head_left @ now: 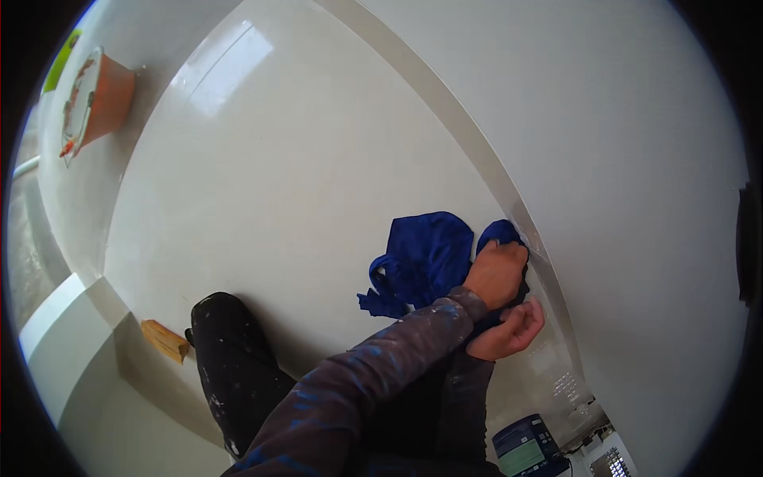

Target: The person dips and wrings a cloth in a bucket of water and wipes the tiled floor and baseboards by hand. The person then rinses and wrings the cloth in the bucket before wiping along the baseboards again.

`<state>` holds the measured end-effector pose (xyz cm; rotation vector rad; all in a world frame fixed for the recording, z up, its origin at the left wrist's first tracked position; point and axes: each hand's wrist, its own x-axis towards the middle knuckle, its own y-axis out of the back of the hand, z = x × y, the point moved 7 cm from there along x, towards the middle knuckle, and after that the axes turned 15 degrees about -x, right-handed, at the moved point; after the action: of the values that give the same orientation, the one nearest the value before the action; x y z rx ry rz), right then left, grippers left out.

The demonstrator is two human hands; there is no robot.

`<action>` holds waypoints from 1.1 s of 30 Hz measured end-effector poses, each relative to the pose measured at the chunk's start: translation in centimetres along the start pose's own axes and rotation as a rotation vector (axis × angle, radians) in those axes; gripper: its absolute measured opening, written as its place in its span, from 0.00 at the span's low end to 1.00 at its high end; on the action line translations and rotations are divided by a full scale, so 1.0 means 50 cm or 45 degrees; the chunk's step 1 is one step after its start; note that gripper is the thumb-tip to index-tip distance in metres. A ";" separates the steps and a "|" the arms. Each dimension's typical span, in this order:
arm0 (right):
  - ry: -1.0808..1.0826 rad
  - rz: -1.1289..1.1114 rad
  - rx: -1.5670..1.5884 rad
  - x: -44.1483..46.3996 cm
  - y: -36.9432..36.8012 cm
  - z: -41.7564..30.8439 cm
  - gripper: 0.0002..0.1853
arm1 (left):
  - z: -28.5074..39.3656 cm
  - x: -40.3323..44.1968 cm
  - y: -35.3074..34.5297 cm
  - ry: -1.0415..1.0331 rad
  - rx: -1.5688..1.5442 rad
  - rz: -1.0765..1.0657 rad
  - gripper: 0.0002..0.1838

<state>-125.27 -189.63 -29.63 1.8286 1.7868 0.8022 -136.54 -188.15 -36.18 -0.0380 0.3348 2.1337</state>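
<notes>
My left hand [497, 274] is closed on a bundle of blue cloth [499, 232] beside the low ledge. Something black shows past the hand, at the cloth's edge. Just below, my right hand [509, 330] has its fingers curled in, close to the left wrist; what they hold, if anything, is hidden. A second, larger blue cloth [433, 250] lies crumpled on the pale floor [302, 159] left of my hands, with a looped strip at its near side. Both my sleeves are dark, with blue streaks and whitish specks.
My bent knee [222, 318] in dark trousers is at left, near a yellowish wooden piece [165, 340]. An orange bucket [110, 99] stands far left. A baseboard [445, 103] curves along the white wall [620, 159]. Bottom right are a dark blue box [524, 444] and a white perforated object [608, 461].
</notes>
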 end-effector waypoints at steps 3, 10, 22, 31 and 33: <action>-0.135 -0.119 0.010 0.002 -0.006 0.027 0.15 | -0.015 -0.054 0.142 -0.081 -0.298 0.036 0.11; 0.973 -0.902 -0.495 -0.111 -0.132 -0.175 0.24 | 0.002 -0.177 0.490 0.394 -0.655 0.324 0.14; 0.557 -0.952 0.090 -0.118 -0.135 -0.327 0.09 | 0.028 -0.316 0.688 0.415 0.668 0.836 0.21; 0.664 -1.683 0.296 -0.205 -0.304 -0.589 0.16 | 0.008 -0.262 0.703 0.258 -1.135 0.926 0.14; 0.844 -1.481 0.424 -0.171 -0.354 -0.604 0.18 | -0.071 -0.228 0.764 0.215 -1.353 1.169 0.17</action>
<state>-158.70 -199.45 -20.58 0.3394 2.9921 0.6320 -162.12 -218.16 -29.26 -0.8053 -0.8899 2.9626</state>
